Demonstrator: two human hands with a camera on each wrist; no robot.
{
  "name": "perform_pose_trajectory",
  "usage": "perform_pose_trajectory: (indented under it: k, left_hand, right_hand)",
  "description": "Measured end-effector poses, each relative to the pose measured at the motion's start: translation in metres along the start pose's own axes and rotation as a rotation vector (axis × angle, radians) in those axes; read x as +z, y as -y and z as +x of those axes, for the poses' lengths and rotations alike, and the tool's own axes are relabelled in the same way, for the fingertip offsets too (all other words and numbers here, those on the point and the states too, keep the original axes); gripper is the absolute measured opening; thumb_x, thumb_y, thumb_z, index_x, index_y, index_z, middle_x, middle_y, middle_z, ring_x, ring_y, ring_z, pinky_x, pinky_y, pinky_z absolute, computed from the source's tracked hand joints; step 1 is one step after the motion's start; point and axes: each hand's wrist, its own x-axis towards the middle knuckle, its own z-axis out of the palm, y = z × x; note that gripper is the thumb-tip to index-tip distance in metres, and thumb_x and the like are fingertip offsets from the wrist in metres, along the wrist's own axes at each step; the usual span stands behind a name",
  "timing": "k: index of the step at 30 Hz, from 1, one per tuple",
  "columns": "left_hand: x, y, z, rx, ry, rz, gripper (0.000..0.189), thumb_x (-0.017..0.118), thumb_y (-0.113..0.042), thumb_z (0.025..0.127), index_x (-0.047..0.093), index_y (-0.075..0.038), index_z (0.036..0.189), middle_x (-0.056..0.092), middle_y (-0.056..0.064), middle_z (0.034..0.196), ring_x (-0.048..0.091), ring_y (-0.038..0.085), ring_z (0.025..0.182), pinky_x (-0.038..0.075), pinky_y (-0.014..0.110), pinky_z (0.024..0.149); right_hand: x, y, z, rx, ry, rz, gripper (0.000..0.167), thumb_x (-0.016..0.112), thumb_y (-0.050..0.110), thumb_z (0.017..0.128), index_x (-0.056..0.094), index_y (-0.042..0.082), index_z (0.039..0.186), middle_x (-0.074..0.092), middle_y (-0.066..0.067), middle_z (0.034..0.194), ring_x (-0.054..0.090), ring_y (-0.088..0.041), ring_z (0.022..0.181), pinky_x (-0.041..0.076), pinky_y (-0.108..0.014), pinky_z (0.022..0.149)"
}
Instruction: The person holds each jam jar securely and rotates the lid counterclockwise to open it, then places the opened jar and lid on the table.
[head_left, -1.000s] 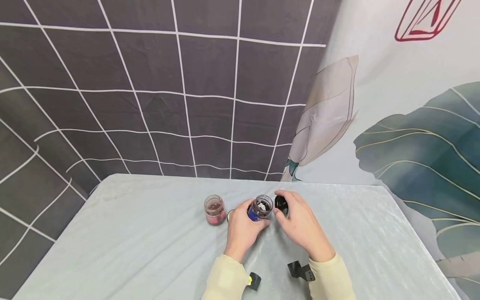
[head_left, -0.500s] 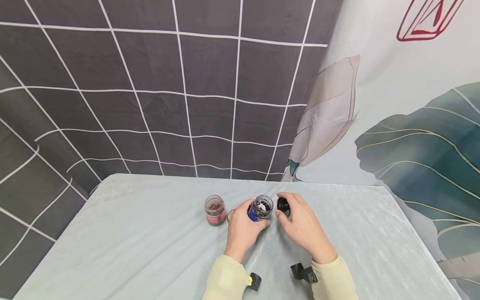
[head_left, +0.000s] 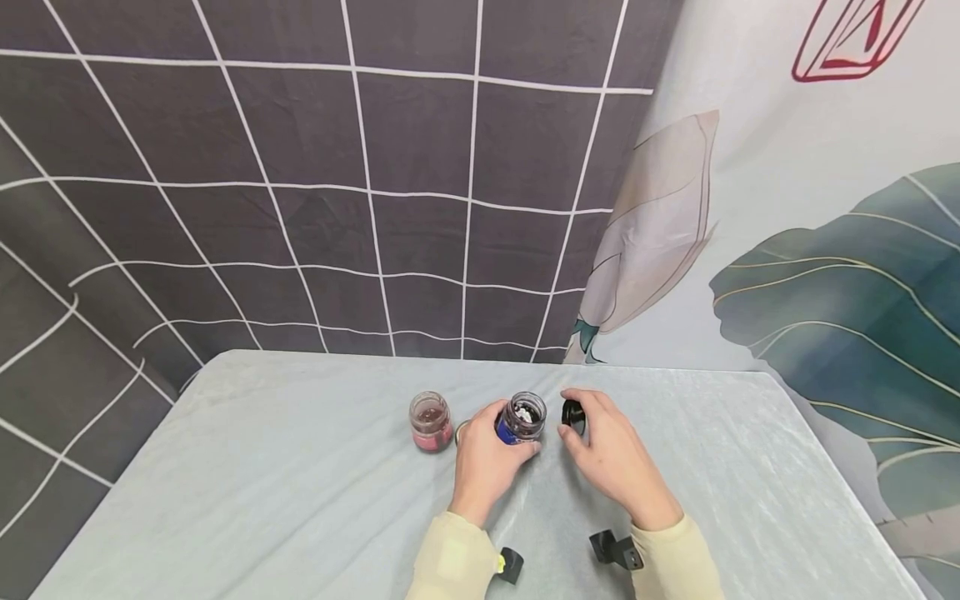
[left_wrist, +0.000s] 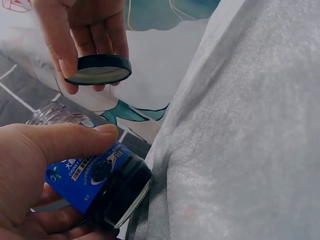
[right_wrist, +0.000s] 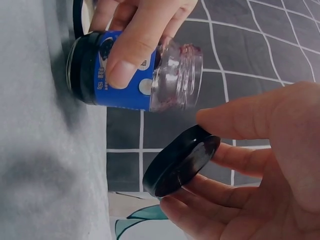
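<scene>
My left hand [head_left: 483, 462] grips an uncapped glass jar [head_left: 521, 427] with a blue label, its thumb across the label [left_wrist: 95, 172]. The jar holds something dark with a whitish patch on top. In my right hand [head_left: 615, 454], a black lid [head_left: 573, 414] is pinched by the rim between thumb and fingers. It is tipped on edge beside the jar's mouth, apart from it; the right wrist view shows the lid's rim [right_wrist: 167, 157] near the bare glass neck [right_wrist: 182, 75]. Whether the jar's base touches the cloth cannot be told.
Left of the hands stands another open glass jar [head_left: 431, 425] with a pink label and reddish contents. A second lid [head_left: 461, 431] lies partly hidden behind my left hand. Pale cloth [head_left: 285, 467] covers the table, and a dark gridded curtain [head_left: 420, 242] hangs behind it.
My right hand has drifted a little to the right with the black lid, widening the gap from the blue-labelled jar. The left hand and both jars stay put.
</scene>
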Motion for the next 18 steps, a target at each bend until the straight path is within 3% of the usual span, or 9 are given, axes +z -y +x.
perform_pose_trajectory:
  k: [18]
  left_hand:
    - [0.0019,0.0000,-0.0004,-0.012,0.009,0.053,0.053,0.095,-0.025,0.061,0.073,-0.019,0.109,0.073,-0.004,0.105,0.066,0.019,0.096,0.048,0.040,0.090]
  right_hand:
    - [0.0031,-0.0059,-0.0015,-0.004,0.007,-0.012,0.045,0.074,0.010,0.087,0.060,0.000,0.130,0.062,-0.021,0.127,0.060,-0.039,0.117,0.047,-0.055,0.099]
